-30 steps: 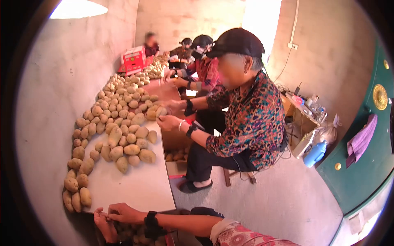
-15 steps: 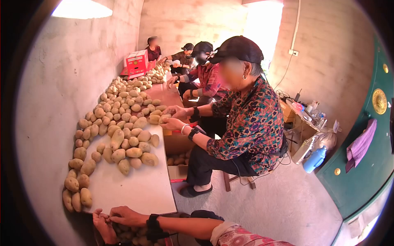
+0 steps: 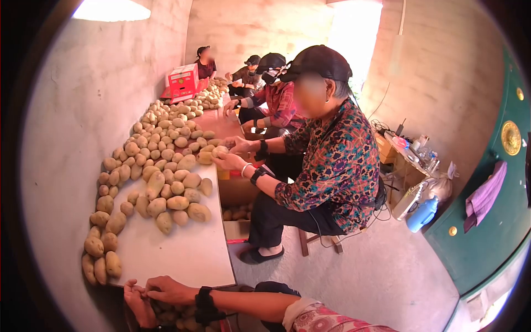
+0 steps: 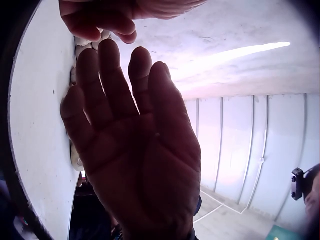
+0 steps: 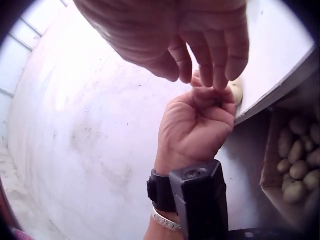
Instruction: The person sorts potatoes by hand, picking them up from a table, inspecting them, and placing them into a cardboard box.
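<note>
Just off the near end of the tabletop [image 3: 171, 260], the left hand [image 3: 139, 307] has its fingers relaxed and nearly straight; the right hand [image 3: 168, 290], fingers loosely bent, meets it near the fingertips. Potatoes [image 3: 155, 206] crowd the tabletop's wall side; others fill a box [image 5: 268, 162] below the tabletop.

Green door [image 3: 478, 252], purple cloth [image 3: 485, 193] hanging on it, blue flask [image 3: 422, 216] nearby
</note>
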Available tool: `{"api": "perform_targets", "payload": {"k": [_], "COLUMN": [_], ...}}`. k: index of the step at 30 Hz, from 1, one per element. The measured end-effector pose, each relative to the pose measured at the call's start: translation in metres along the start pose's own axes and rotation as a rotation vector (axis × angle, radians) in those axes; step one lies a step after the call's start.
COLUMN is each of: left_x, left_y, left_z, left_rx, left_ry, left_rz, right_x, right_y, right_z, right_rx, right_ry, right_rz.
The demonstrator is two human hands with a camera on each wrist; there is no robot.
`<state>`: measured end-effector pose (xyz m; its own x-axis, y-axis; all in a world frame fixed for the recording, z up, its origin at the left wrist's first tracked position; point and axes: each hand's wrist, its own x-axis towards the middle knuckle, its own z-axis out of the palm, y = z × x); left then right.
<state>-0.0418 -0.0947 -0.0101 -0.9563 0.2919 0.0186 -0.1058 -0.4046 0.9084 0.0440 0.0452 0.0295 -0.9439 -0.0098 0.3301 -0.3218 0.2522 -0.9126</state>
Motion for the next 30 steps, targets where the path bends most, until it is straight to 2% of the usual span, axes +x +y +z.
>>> {"api": "perform_targets", "payload": {"k": [3,4,6,10,12,14,16,18,20,21,22,24,25,26,28,30], "left_x": [-0.003,-0.008,-0.006,-0.025,-0.019,-0.023,-0.022,-0.020,-0.010,-0.006,-0.003,0.003,0.005,0.005,0.001,0.000], "left_y": [-0.003,0.000,0.007,0.031,0.024,0.028,0.029,0.025,0.038,0.031,0.034,0.040,0.038,0.037,0.036,0.034], "left_z": [-0.005,-0.011,-0.008,0.018,0.008,-0.006,-0.001,-0.010,0.003,-0.006,-0.008,-0.011,-0.014,-0.012,-0.007,-0.008], "left_rx": [0.106,0.126,0.012,0.054,0.020,0.725,0.422,0.394,-0.075,-0.023,-0.024,-0.269,-0.267,-0.268,-0.292,-0.282], "left_ry": [-0.068,-0.027,-0.108,0.021,0.040,-0.245,-0.109,-0.221,0.052,0.001,0.005,0.070,0.057,0.053,0.041,0.004], "left_rz": [0.054,0.050,-0.028,-0.011,0.006,0.588,0.260,0.455,-0.022,0.061,0.057,-0.143,-0.137,-0.140,-0.165,-0.154], "right_x": [0.000,-0.002,-0.002,-0.001,-0.001,0.004,0.003,0.006,0.010,0.015,0.019,0.026,0.030,0.033,0.038,0.040], "right_y": [0.004,-0.001,-0.011,-0.015,-0.013,0.002,-0.021,-0.013,0.000,0.003,-0.006,-0.022,-0.013,-0.006,0.001,0.003], "right_z": [0.003,0.004,-0.002,0.006,0.009,0.021,0.016,0.026,0.043,0.044,0.039,0.031,0.033,0.037,0.045,0.046], "right_rx": [-0.071,0.026,-0.032,0.007,-0.059,-0.010,0.105,0.164,0.266,0.326,0.327,0.295,0.340,0.339,0.337,0.276], "right_ry": [0.009,0.033,0.006,0.025,0.057,0.105,-0.002,-0.059,-0.091,-0.090,-0.093,-0.121,-0.107,-0.102,0.027,0.017], "right_rz": [-0.013,-0.063,0.032,0.048,-0.019,-0.051,0.094,0.086,0.098,0.091,0.097,0.297,0.309,0.311,0.168,0.153]}}
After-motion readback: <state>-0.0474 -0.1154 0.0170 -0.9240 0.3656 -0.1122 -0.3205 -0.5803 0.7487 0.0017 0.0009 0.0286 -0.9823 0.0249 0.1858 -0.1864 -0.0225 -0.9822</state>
